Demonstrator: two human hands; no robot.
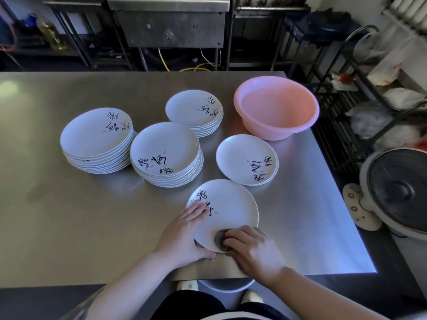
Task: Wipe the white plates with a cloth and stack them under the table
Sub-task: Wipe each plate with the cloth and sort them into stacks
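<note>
A white plate (233,209) with black brush writing lies near the front edge of the steel table (69,215). My left hand (184,232) grips the plate's left rim, fingers on top and thumb under the near edge. My right hand (254,247) presses a dark grey cloth (219,239) onto the plate's near part. Three stacks of matching plates stand further back: one at the left (92,137), one in the middle (161,148) and a smaller one behind (191,107). A low stack of two or so plates (242,155) sits to the right.
A pink plastic basin (277,132) holding water stands at the table's far right. A rice cooker (397,192) sits just off the right edge, beside a wire rack with bags (369,116). Below the front edge, a round white rim (226,288) shows between my feet.
</note>
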